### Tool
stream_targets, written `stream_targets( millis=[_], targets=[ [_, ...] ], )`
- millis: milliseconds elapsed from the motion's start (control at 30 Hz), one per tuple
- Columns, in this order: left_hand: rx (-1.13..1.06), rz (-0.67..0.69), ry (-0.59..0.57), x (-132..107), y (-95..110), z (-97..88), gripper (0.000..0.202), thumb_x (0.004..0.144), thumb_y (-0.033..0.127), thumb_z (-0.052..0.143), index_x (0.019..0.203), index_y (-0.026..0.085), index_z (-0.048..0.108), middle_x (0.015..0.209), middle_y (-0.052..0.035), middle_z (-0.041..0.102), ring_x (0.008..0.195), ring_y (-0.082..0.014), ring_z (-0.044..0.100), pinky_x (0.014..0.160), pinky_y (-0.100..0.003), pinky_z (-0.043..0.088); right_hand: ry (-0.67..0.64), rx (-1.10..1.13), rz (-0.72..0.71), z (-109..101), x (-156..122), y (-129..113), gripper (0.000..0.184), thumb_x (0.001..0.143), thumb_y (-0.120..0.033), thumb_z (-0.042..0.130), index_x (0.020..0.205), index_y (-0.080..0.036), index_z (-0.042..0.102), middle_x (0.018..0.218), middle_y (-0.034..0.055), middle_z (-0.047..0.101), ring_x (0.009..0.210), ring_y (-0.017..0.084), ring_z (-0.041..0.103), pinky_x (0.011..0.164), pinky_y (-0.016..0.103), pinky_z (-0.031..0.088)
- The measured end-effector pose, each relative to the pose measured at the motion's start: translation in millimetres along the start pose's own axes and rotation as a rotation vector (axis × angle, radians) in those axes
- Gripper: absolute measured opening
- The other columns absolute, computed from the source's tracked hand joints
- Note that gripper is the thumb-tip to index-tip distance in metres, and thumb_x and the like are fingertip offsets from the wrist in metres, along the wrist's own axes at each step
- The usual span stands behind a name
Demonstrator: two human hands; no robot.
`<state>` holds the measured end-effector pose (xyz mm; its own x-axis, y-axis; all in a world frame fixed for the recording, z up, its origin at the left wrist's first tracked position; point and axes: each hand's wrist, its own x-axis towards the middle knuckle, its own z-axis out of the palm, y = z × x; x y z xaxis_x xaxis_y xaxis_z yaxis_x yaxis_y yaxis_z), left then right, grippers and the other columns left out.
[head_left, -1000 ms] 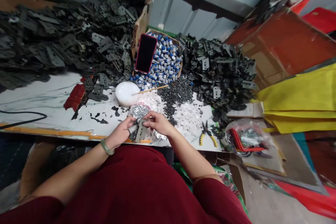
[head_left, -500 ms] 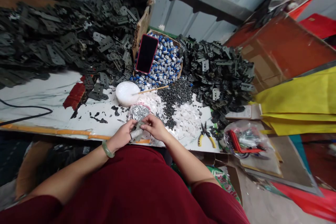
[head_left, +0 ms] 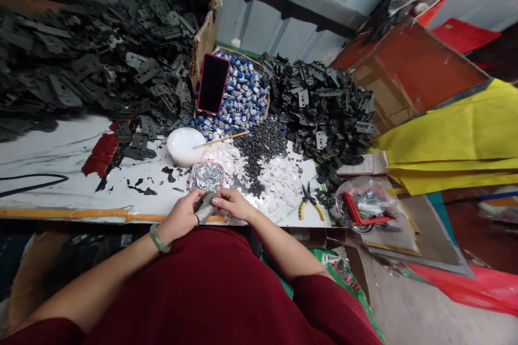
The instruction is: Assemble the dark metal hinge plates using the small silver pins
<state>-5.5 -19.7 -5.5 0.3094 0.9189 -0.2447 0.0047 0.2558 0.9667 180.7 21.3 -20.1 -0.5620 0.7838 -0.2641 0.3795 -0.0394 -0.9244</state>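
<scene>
Since the earlier frame, your hands have drawn closer together at the front edge of the surface [head_left: 52, 151]. Your left hand [head_left: 181, 215], a jade bangle [head_left: 159, 238] on its wrist, and your right hand [head_left: 233, 204] are both closed on a grey metal plate [head_left: 205, 208], held between them just below a foil-lined tray [head_left: 206, 177]

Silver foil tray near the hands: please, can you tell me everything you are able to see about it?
The small rectangular tray with a pink rim is lined with crumpled, shiny silver foil, probably aluminium. It lies flat on the white, black-stained table top, just beyond the person's left hand. Loose white plastic pieces lie beside it on the right. Whether the hand touches it, I cannot tell.
</scene>
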Motion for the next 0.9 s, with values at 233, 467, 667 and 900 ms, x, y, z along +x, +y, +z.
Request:
stream_targets(
  millis=[233,467,667,900],
  targets=[
    [-0.101,-0.095,0.002,4.5,-3.1,0.1,0.030,0.064,0.025,0.073,0.090,0.017,0.060,0.085,-0.0041,0.070,0.083,-0.0207,0.064,0.077,-0.031,0.047,0.306,-1.062,0.096,-73.3,8.1,17.1,0.014,0.085,-0.015,0.053,0.082,-0.014,0.067,0.090,0.0130,0.063,0.090,0.023,0.052,0.072,0.031,0.038],
    [-0.268,-0.157,0.024,7.2,0.9,1.3,0.033,0.061,0.025,0.077,0.089,0.016,0.061,0.085,-0.0035,0.069,0.081,-0.0181,0.062,0.075,-0.028,0.045,0.327,-0.839,-0.032,-46.1,11.3,15.5,0.016,0.086,-0.015,0.052,0.091,-0.017,0.067,0.087,0.0078,0.065,0.086,0.020,0.056,0.077,0.030,0.043],
    [-0.532,-0.214,0.047,9.8,6.0,-0.3,0.036,0.061,0.030,0.077,0.092,0.015,0.065,0.081,-0.0026,0.068,0.069,-0.0127,0.059,0.065,-0.023,0.043,0.351,-0.718,-0.361,6.3,4.1,6.3,0.023,0.092,-0.021,0.045,0.101,-0.016,0.065,0.090,0.0103,0.064,0.089,0.021,0.054,0.079,0.032,0.045],
    [-0.613,-0.222,0.074,8.0,8.5,-1.9,0.030,0.059,0.029,0.077,0.083,0.014,0.066,0.075,-0.0022,0.067,0.066,-0.0114,0.057,0.063,-0.022,0.043,0.451,-0.802,-0.431,20.2,0.6,10.2,0.025,0.094,-0.023,0.042,0.103,-0.015,0.064,0.086,0.0113,0.062,0.084,0.021,0.052,0.075,0.034,0.047]
  ],
)
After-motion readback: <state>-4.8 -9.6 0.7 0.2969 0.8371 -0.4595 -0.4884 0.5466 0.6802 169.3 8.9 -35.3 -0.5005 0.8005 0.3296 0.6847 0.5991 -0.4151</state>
